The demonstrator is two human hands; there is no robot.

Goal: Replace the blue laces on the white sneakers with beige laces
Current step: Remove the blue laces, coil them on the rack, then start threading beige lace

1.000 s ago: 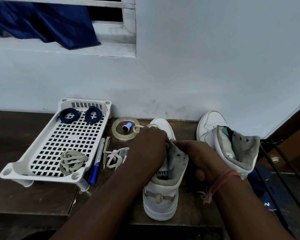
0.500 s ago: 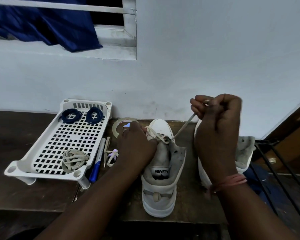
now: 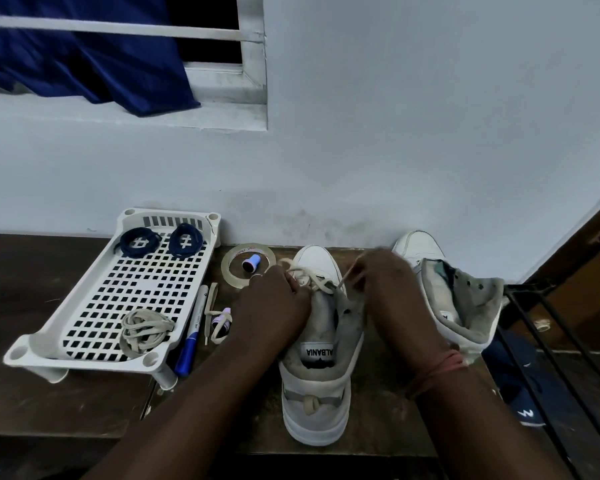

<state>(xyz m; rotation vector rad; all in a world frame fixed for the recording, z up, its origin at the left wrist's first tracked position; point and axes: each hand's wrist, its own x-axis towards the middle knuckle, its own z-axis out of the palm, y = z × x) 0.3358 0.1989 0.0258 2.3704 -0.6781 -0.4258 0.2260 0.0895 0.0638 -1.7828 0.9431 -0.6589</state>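
Pinching a beige lace (image 3: 309, 277) with both hands' fingers closed, the white sneaker (image 3: 321, 344) stands half-threaded, tongue grey.

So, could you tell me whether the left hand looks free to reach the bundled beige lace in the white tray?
Probably yes, once it lets go. The left hand is busy at the near sneaker; the bundled beige lace lies uncovered in the tray, with only the marker between.

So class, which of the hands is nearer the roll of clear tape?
Left. The left hand sits right beside the tape roll; the right hand is across the sneaker, farther away.
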